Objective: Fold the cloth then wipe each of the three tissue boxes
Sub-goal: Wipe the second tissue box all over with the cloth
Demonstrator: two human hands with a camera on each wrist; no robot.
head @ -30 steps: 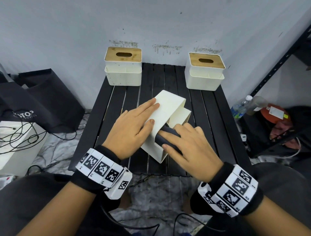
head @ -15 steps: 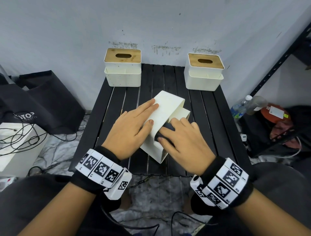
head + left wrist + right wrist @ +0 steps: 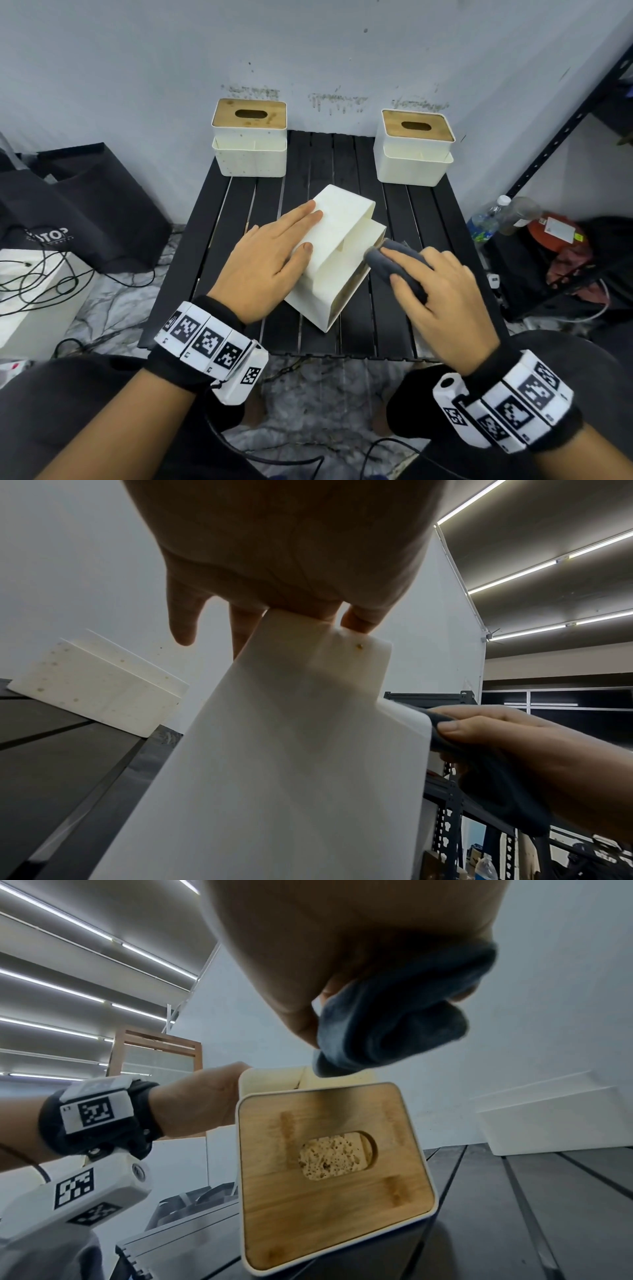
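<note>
Right wrist: box's (image 3: 329, 1172) wooden lid.

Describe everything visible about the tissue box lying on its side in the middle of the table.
The tipped tissue box is cream plastic with a stepped body and a bamboo lid with an oval slot, facing right. It lies angled on the black slatted table. The left hand presses flat on its upward face; the right hand holds a folded grey cloth against its upper right edge.

- The head view is bright and even, with straight lines bending near the edges.
- Long white ceiling light strips (image 3: 514, 577) glow in both wrist views.
- The palms there look dark and shadowed.
- The folded dark grey cloth (image 3: 394, 1020) looks a bit blurry.
</note>
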